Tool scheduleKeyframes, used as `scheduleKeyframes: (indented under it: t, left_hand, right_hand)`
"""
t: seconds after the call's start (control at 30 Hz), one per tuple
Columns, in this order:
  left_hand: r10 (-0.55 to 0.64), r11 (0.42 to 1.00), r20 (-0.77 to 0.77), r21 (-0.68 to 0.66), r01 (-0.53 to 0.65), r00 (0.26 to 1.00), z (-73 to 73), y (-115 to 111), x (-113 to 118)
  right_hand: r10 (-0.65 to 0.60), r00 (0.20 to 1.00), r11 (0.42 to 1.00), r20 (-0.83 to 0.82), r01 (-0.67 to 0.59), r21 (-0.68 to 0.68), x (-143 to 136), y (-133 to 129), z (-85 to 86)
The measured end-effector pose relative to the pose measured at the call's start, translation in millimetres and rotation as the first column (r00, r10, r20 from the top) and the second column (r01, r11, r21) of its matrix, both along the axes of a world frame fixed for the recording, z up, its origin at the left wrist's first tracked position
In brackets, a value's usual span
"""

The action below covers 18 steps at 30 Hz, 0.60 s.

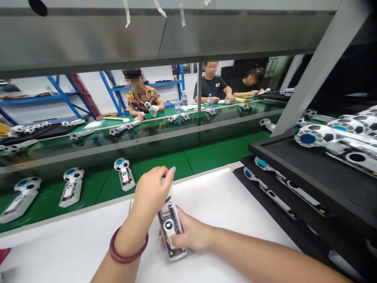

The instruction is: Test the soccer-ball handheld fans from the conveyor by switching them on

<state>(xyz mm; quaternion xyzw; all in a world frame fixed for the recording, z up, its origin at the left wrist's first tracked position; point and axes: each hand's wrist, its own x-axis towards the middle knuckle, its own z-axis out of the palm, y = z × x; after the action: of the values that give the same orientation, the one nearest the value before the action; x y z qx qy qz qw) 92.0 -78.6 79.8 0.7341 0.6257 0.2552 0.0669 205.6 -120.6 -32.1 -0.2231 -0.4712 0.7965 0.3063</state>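
Low over the white work surface [235, 208], my right hand [191, 232] grips the clear-cased handle of a handheld fan [168, 226]. Its small round display is lit, and my thumb presses on the white strip below it. My left hand [153, 186], above a dark red bracelet [128, 257], is closed over the upper end of the same fan. That end is hidden behind the hand, and most of the left fingers are out of sight. Just beyond, a similar fan [125, 174] with a football-patterned head and blue centre lies on the green belt [153, 161].
Two more fans [71, 186] [21, 198] lie along the belt to the left. On the right, stacked black trays [273, 147] hold several fans, beside a slanted grey post [315, 70]. A metal beam [88, 39] crosses overhead. Co-workers [144, 98] sit across the line.
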Motion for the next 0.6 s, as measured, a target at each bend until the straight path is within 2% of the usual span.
scheduleKeyframes:
  t: [0.13,0.23,0.3,0.33,0.4,0.43,0.5,0.57,0.6]
  left_hand:
    - [-0.086,0.996,0.032,0.011,0.085,0.996,-2.0,2,-2]
    - [-0.138,0.990,0.080,0.042,0.135,0.987,-10.1,8,-5]
    - [-0.141,0.990,0.195,0.012,0.141,0.971,-18.7,14,-7]
    - [-0.125,0.990,0.305,-0.030,0.141,0.944,-23.7,18,-8]
    - [-0.063,0.964,0.579,-0.175,0.199,0.813,-34.5,24,-9]
    - [-0.023,0.923,0.698,-0.261,0.284,0.716,-40.1,27,-9]
    - [0.043,0.774,0.849,-0.362,0.520,0.527,-51.1,29,-8]
    - [0.073,0.620,0.920,-0.344,0.705,0.384,-60.3,28,-7]
    - [0.082,0.579,0.944,-0.307,0.755,0.321,-63.6,27,-7]
  right_hand:
    - [-0.025,0.999,1.000,-0.023,0.024,-0.007,1,3,0.1]
    - [-0.054,0.996,0.998,-0.072,0.055,0.009,6,10,3.4]
    - [-0.091,0.990,0.995,-0.109,0.093,0.020,10,17,5.9]
    - [-0.112,0.986,0.993,-0.122,0.116,0.025,12,20,6.8]
    - [-0.149,0.979,0.987,-0.138,0.156,0.040,16,25,8.0]
    - [-0.158,0.977,0.985,-0.144,0.167,0.049,17,27,8.3]
    - [-0.161,0.975,0.983,-0.152,0.172,0.063,18,29,8.5]
    - [-0.146,0.977,0.984,-0.154,0.159,0.075,18,29,8.7]
    - [-0.139,0.978,0.985,-0.155,0.153,0.081,18,29,9.0]
